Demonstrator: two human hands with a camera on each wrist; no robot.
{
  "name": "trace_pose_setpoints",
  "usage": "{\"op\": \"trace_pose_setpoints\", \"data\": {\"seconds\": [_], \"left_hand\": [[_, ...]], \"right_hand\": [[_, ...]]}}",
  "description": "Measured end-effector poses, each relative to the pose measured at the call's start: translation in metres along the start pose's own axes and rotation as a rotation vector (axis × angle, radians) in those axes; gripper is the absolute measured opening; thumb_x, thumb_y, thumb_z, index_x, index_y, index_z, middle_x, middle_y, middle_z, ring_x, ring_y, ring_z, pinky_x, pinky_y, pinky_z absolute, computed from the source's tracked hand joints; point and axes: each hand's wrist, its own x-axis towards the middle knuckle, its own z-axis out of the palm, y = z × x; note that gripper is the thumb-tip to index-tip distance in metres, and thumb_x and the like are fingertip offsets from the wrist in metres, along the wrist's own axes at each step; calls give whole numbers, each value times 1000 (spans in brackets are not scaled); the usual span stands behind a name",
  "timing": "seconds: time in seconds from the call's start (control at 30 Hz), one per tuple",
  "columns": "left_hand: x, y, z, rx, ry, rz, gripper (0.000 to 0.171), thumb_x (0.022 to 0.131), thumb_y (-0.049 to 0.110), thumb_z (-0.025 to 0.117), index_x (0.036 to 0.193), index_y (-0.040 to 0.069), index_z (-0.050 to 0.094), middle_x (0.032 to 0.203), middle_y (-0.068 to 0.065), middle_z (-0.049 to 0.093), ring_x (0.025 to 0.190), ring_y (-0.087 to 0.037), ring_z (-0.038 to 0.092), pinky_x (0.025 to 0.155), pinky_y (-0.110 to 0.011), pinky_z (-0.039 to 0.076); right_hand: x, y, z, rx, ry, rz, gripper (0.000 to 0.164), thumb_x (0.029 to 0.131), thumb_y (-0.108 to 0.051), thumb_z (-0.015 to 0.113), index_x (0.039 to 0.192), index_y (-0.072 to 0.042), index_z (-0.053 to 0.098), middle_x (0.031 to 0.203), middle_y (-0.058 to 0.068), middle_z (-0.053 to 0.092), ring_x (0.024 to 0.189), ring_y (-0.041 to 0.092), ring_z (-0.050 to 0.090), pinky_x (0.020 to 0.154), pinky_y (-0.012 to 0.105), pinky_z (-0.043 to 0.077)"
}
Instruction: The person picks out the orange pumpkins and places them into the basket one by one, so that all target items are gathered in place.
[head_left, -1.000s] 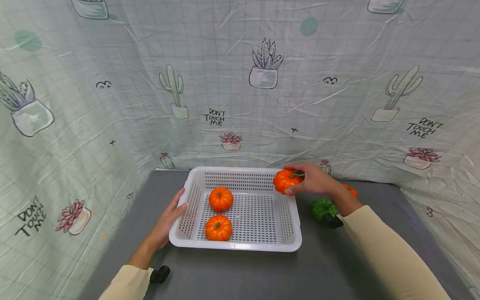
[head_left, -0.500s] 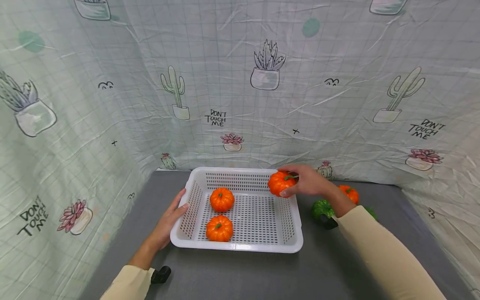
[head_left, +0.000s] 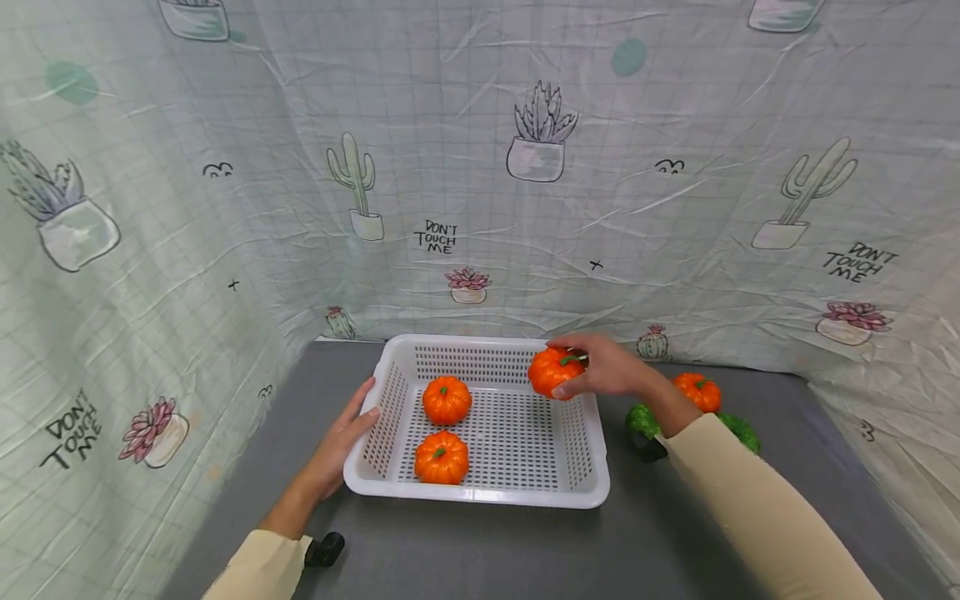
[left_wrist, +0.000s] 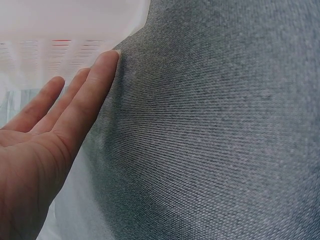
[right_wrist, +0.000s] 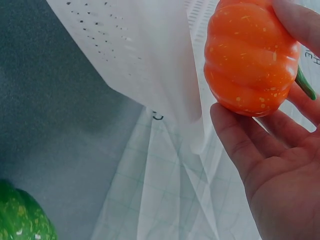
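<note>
My right hand grips an orange pumpkin with a green stem, thumb on one side and fingers on the other. In the head view this pumpkin overlaps the back right corner of the white perforated basket. The right wrist view shows the pumpkin beside the basket wall. My left hand rests with straight fingers along the basket's left side; its fingertips reach the underside of the wall in the left wrist view. Two more orange pumpkins, one behind and one in front, sit in the basket's left half.
Right of the basket, partly behind my right forearm, stand another orange pumpkin and green pumpkin-like pieces, one at the right and one at the left. A patterned curtain hangs behind the grey table.
My right hand has carried the pumpkin left, from over the basket's right rim to over its inside corner. More of the pumpkin behind the forearm shows. My left hand stays at the basket.
</note>
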Motion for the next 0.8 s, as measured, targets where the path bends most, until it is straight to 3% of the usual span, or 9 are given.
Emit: {"op": "trace_pose_setpoints", "data": {"seconds": [0.23,0.8], "left_hand": [[1,-1,0,18,16,-7,65,112,36,42,168,38,7,170,-19,26,133,-40,54,92,-39,56],[1,-4,1,10,15,5,65,112,35,43,167,39,9,171,-18,26,135,-44,53,94,-43,57]], "right_hand": [[6,-4,7,-35,-10,-20,79,82,-30,88,150,-5,54,143,17,62,119,32,61,104,52,52],[18,-17,19,-17,-59,-26,79,83,-29,87,151,-7,54,140,15,63,115,29,62,102,49,54]]}}
